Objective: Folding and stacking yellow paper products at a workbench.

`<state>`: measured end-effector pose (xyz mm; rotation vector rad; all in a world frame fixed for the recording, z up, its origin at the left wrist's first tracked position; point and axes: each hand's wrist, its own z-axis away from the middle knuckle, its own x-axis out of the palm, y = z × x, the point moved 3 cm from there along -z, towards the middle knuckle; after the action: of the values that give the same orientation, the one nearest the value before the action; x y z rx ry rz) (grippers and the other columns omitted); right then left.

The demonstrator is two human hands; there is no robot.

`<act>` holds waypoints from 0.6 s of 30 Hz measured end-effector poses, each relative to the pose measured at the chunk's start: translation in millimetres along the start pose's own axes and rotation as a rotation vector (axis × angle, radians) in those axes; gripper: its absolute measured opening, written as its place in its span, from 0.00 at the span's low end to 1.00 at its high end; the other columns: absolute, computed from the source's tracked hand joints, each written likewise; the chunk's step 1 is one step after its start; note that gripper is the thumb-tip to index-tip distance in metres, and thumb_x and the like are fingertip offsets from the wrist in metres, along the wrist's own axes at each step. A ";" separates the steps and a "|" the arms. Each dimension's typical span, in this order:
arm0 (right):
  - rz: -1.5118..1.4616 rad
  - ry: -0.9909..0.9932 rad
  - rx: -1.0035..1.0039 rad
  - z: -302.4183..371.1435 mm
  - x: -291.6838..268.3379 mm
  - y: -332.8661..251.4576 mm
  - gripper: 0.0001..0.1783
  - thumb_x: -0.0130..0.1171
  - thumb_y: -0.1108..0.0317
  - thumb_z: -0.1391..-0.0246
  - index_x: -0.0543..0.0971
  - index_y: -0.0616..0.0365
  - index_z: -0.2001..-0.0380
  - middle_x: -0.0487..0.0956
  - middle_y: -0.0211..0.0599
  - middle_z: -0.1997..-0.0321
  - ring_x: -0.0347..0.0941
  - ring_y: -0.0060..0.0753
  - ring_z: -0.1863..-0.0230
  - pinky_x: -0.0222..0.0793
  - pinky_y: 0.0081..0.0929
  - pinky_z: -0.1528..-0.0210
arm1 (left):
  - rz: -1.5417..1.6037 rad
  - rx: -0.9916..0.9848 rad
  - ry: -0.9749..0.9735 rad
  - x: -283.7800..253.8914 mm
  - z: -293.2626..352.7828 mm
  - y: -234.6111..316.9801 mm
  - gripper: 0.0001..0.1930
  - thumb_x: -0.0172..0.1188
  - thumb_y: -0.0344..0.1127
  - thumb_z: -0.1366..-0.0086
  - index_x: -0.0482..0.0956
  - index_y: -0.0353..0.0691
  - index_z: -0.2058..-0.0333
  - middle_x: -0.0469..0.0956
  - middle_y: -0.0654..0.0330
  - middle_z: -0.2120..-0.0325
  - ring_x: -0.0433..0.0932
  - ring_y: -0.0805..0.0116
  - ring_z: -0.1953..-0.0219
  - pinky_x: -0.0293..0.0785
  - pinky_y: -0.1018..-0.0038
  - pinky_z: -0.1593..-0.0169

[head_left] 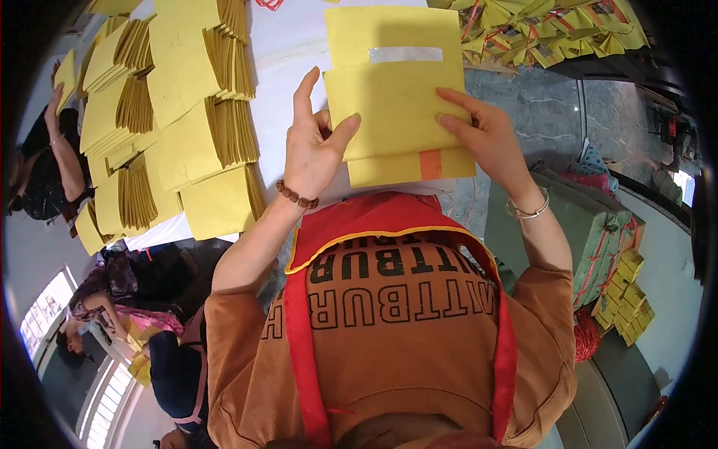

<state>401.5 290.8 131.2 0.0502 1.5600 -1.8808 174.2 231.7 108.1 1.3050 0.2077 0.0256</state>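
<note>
In front of me are folded yellow paper sheets (396,112), overlapping, with a silvery strip across the upper part and an orange patch on the lower edge. My left hand (318,146) is at their left edge. Its thumb rests on the paper, the index finger points up clear of it, and the other fingers curl at the edge, partly hidden. On the right edge, my right hand (486,135) has thumb and index finger lying on the upper face. Its remaining fingers are hidden, and it appears to grip the paper.
Stacks of folded yellow paper (183,120) cover the white table's (280,52) left side. More yellow bundles with red ties (553,34) lie at the far right. A green wrapped bale (553,224) stands at right. Another person's arm (66,150) reaches in at far left; others sit lower left.
</note>
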 end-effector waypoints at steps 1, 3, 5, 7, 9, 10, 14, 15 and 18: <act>0.008 0.005 0.006 0.1 0.0 1.0 0.21 0.58 0.65 0.48 0.74 0.59 0.51 0.78 0.39 0.72 0.68 0.17 0.74 0.67 0.20 0.68 | 0.000 0.001 -0.001 -0.2 -0.4 -1.9 0.38 0.58 0.28 0.43 0.47 0.39 0.38 0.70 0.65 0.86 0.68 0.79 0.83 0.64 0.80 0.77; 0.031 0.018 -0.013 0.0 0.5 -2.7 0.21 0.58 0.65 0.48 0.75 0.59 0.51 0.78 0.39 0.74 0.68 0.18 0.75 0.66 0.21 0.69 | -0.018 0.010 0.015 -1.2 -0.6 -7.4 0.36 0.59 0.28 0.43 0.50 0.40 0.39 0.69 0.66 0.87 0.67 0.80 0.83 0.62 0.81 0.77; 0.051 0.032 -0.034 0.1 -0.5 -5.6 0.21 0.58 0.65 0.49 0.75 0.59 0.51 0.77 0.39 0.75 0.67 0.19 0.76 0.66 0.21 0.69 | -0.008 0.010 0.016 0.4 -1.5 -5.7 0.34 0.59 0.29 0.43 0.53 0.40 0.40 0.68 0.67 0.87 0.66 0.81 0.83 0.61 0.81 0.78; 0.110 -0.012 0.054 -0.1 -0.8 -3.2 0.22 0.58 0.65 0.47 0.74 0.58 0.49 0.71 0.22 0.77 0.60 0.11 0.76 0.60 0.15 0.73 | -0.002 0.010 0.017 -0.8 -0.9 -2.5 0.33 0.60 0.29 0.44 0.56 0.40 0.41 0.67 0.68 0.88 0.65 0.81 0.84 0.60 0.81 0.78; 0.092 0.003 0.037 -0.5 -0.1 -0.9 0.22 0.58 0.64 0.48 0.74 0.57 0.49 0.71 0.22 0.77 0.60 0.11 0.76 0.60 0.15 0.72 | -0.154 0.045 0.008 -1.8 0.3 3.4 0.27 0.62 0.32 0.44 0.64 0.40 0.46 0.63 0.69 0.90 0.62 0.81 0.86 0.57 0.81 0.80; 0.076 0.012 0.019 -0.9 0.1 -0.5 0.22 0.58 0.64 0.48 0.74 0.57 0.49 0.72 0.23 0.77 0.61 0.12 0.76 0.61 0.15 0.72 | -0.157 0.048 0.005 -3.1 1.1 4.8 0.27 0.62 0.32 0.44 0.64 0.40 0.46 0.63 0.69 0.90 0.62 0.81 0.86 0.57 0.81 0.80; 0.037 0.021 -0.002 -2.6 -0.3 0.4 0.22 0.58 0.64 0.48 0.74 0.57 0.49 0.74 0.26 0.76 0.62 0.12 0.75 0.62 0.16 0.71 | -0.515 0.333 0.125 -9.1 -0.2 16.9 0.23 0.64 0.37 0.46 0.71 0.42 0.52 0.69 0.64 0.80 0.67 0.71 0.77 0.61 0.74 0.74; 0.067 0.026 -0.026 -3.4 -0.1 1.9 0.22 0.58 0.64 0.48 0.74 0.57 0.49 0.75 0.27 0.75 0.63 0.13 0.74 0.62 0.16 0.70 | -0.685 0.596 0.242 -8.2 2.0 27.9 0.22 0.65 0.38 0.47 0.72 0.42 0.53 0.71 0.63 0.75 0.69 0.67 0.72 0.62 0.71 0.71; 0.098 0.037 -0.047 -3.5 -0.2 1.5 0.21 0.57 0.65 0.48 0.74 0.58 0.49 0.76 0.29 0.74 0.65 0.15 0.73 0.64 0.18 0.69 | -0.810 0.819 0.070 8.2 9.1 45.7 0.25 0.66 0.40 0.51 0.72 0.42 0.52 0.72 0.57 0.61 0.69 0.60 0.57 0.63 0.63 0.57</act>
<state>401.1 293.9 129.0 0.1393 1.5968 -1.7765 188.2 236.3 153.0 1.9378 0.8579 -0.7736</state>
